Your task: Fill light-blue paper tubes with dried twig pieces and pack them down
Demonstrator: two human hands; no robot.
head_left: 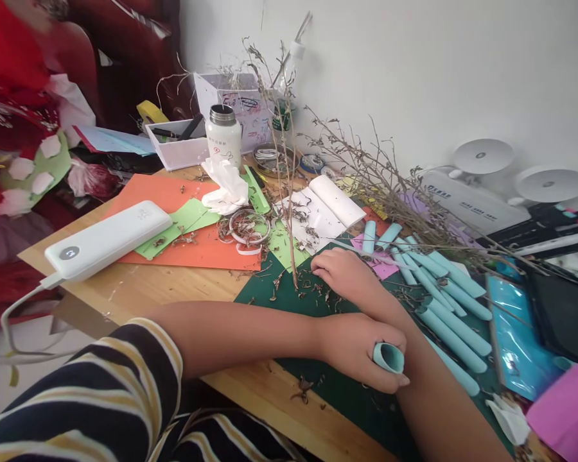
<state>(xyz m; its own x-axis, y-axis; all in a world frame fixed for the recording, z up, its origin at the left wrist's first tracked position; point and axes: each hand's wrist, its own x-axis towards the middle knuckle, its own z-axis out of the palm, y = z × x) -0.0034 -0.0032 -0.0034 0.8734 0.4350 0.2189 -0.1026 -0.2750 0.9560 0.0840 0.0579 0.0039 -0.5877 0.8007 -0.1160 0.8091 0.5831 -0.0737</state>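
Scanning from the left, you pass a white power bank (106, 240) on the tabletop (139, 292), then a thin dry twig (289, 224) whose near end meets the green mat (260, 294). Your right hand (344, 273) rests just right of that end, fingers (320, 264) flat and close together, nothing visible in them. Your left hand (356, 350), crossed against the right forearm, is curled around a teal paper roll (388, 357), its open end facing you. The finished rolls (457, 333) lie farther right, long axes slanting down-right, nearer the right hand.
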